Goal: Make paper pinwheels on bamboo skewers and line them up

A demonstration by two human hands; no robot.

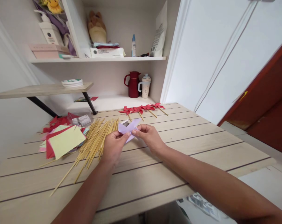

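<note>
Near the middle of the frame, both hands meet over a light wooden table [178, 146] and pinch a piece of lilac paper [129, 127], partly folded so that pointed flaps stick up and out toward the upper part of the frame. The left hand [113, 146] comes in from the lower left and grips the paper's left edge between thumb and fingers; the right hand [148, 135] comes in from the lower right and closes its thumb and forefinger on the paper's right side. The paper is held just above the tabletop, its lower tip close to the boards, though whether it touches them cannot be told. Just left of the left hand lies a loose bundle of thin bamboo sticks [94, 141], fanning toward the lower left. Farther left sits a pile of coloured paper sheets [61, 140], a pale yellow-green one on top with red and pink under it. Above the hands, toward the far edge of the table, a row of red paper pinwheels [141, 109] on sticks lies flat. Behind them, in a recess, a dark red jug [133, 84] stands just beside a speckled white cup [145, 86]. The upper shelf [96, 59] carries a stuffed toy, a packet and a small bottle.
</note>
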